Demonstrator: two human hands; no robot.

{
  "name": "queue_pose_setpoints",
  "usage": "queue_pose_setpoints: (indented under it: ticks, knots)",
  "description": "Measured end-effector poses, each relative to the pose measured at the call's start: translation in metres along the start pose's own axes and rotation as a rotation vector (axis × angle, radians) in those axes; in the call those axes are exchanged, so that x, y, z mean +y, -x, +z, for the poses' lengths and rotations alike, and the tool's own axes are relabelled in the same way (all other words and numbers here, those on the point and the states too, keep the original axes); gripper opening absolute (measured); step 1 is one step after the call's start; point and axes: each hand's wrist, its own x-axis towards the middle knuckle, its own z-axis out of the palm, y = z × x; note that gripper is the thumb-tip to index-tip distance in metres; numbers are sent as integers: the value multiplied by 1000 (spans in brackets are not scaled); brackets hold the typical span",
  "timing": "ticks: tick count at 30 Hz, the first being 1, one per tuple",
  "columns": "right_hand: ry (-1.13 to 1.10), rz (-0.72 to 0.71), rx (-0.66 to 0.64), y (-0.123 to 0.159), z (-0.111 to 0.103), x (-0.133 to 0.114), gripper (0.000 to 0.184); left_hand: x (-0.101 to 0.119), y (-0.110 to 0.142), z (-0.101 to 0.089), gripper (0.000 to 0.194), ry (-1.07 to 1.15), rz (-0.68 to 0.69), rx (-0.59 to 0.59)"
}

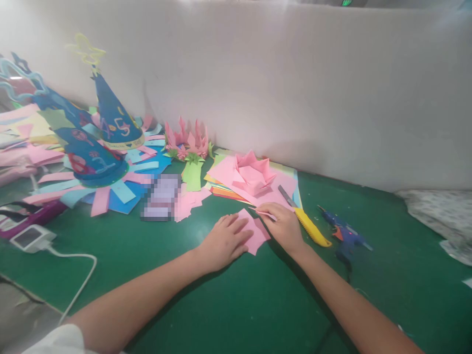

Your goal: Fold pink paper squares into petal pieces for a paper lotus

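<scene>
My left hand (224, 241) lies flat with fingers stretched out, pressing a small pink paper sheet (254, 235) onto the green table (236, 305). My right hand (283, 225) pinches the far edge of the same sheet between thumb and fingers. Just behind my hands sits a folded pink paper lotus (253, 172) on a stack of coloured sheets (221, 184). A yellow utility knife (307, 223) lies right of my right hand, touching its side.
A blue glue gun (344, 236) lies to the right. Blue paper cone hats (110, 120) with coloured strips stand at the left, pink paper flowers (188, 140) behind. A white charger with cable (33, 238) sits at front left. A white wall closes the back.
</scene>
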Motion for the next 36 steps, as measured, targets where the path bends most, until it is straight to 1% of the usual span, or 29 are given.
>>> queue_pose_setpoints:
  ticks: [2,4,6,8,10,12,16,19,21,23,25,28,30,33,35,36]
  knots:
    - [56,-53,-69,-3,5,6,19,5,1,0,34,20,68,-8]
    - [122,-111,-115,-5,10,11,22,10,1,-1,35,15,102,-33]
    - [199,-190,-167,-8,13,14,27,14,1,-2,34,3,99,-52]
    - [287,-253,-217,-10,14,12,30,17,1,-4,34,-5,67,-70]
    - [382,-254,-231,-11,12,6,29,18,1,-7,34,-23,21,-81]
    - [458,-210,-235,-10,8,0,26,19,1,-11,33,-51,-18,-91]
    - [491,-145,-265,-5,0,-4,27,17,1,-17,37,-80,-60,-101]
    - [476,-132,-243,-3,-7,1,28,14,1,-18,46,-59,-64,-88]
    - [451,-126,-192,-3,-13,1,29,12,1,-16,50,-30,-61,-81]
    - [406,-128,-154,-1,-19,-2,26,10,2,-14,51,-3,-55,-76]
    - [332,-142,-209,3,-24,-7,23,9,3,-11,50,13,-33,-70]
    - [218,-176,-354,15,-27,-13,22,7,5,-11,43,14,4,-84]
    - [189,-184,-441,24,-27,-15,26,5,4,-14,37,15,-1,-110]
    - [182,-177,-465,33,-25,-14,35,-1,2,-22,29,55,-66,-138]
    - [169,-171,-458,35,-23,-14,35,-5,1,-28,34,122,-89,-140]
    - [161,-170,-455,35,-22,-14,35,-7,0,-30,41,157,-94,-138]
